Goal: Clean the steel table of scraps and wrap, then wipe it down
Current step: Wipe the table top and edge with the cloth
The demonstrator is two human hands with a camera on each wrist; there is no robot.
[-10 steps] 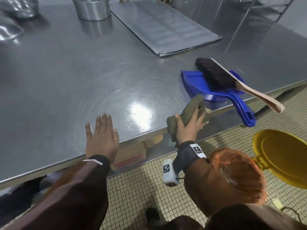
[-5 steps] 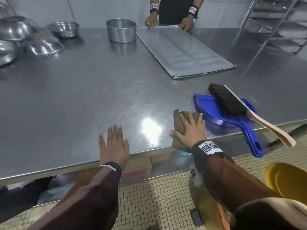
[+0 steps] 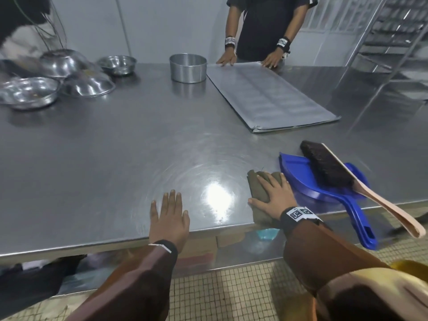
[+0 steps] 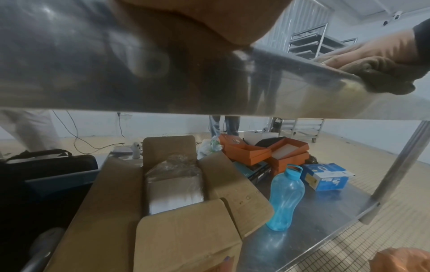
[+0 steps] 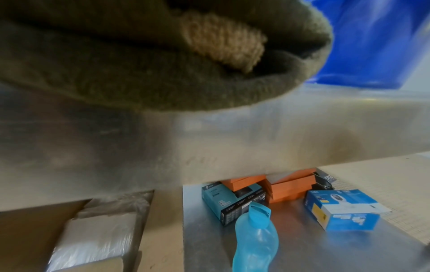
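Note:
The steel table (image 3: 115, 158) fills the head view. A folded olive-brown cloth (image 3: 257, 186) lies on it at the near edge, partly overhanging, and my right hand (image 3: 273, 193) presses flat on top of it with straight fingers. The same cloth (image 4: 381, 73) shows at the table edge in the left wrist view and fills the top of the right wrist view as a cloth fold (image 5: 139, 64). My left hand (image 3: 169, 212) rests flat and open on the table near the edge, left of the bright glare. A blue dustpan (image 3: 324, 191) with a brush (image 3: 328, 167) lying on it sits just right of the cloth.
Across the table a person's hands (image 3: 247, 60) rest on a flat grey tray (image 3: 266, 100). A round steel tin (image 3: 188, 68) and several steel bowls (image 3: 58, 82) stand at the back left. Cardboard boxes (image 4: 174, 202) and a blue bottle (image 4: 285, 198) sit on the lower shelf.
My right hand brought the cloth up from below the table edge, laid it on the table and now presses it flat, slightly further in. My left hand has stayed put.

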